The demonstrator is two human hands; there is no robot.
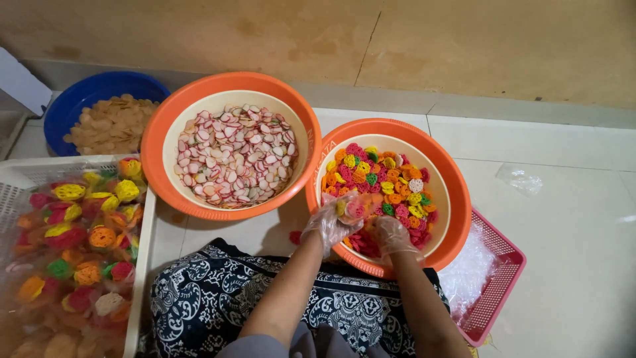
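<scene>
My left hand (329, 225), in a thin clear glove, is closed on a small clear bag of coloured crackers (350, 208) at the orange basin's (457, 199) seven o'clock rim, close enough to fill without spilling. My gloved right hand (391, 235) lies in the crackers at six o'clock, fingers curled; whether it grips any I cannot tell. Both forearms reach forward over my lap.

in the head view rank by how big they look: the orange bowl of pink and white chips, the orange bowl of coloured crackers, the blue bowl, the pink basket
1. Orange bowl of pink and white chips
2. Orange bowl of coloured crackers, slightly smaller
3. Blue bowl and pink basket: unsure, as both are partly hidden, the blue bowl by the orange bowl and white crate, the basket by the cracker bowl.
</scene>
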